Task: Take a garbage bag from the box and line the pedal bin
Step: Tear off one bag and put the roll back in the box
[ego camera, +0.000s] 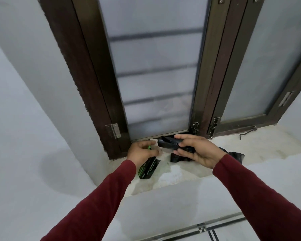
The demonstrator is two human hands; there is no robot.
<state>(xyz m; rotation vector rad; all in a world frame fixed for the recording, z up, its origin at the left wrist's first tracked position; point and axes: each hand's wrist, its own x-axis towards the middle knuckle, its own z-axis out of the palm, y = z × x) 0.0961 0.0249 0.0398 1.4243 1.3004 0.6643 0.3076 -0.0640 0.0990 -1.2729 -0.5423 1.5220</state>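
Observation:
A black box with green print (148,168) lies on the pale stone window sill (181,173). My left hand (141,151) rests on its far end, fingers curled around the box top. My right hand (196,150) holds a black roll of garbage bags (169,143) just above the sill, to the right of the box. A loose crumpled black bag (236,156) lies on the sill under and behind my right wrist. The pedal bin is out of view.
A dark wooden window frame (94,94) with frosted glass stands directly behind the sill. A metal window stay (248,132) lies on the sill at the right. White walls flank the window; tiled floor shows at the bottom right.

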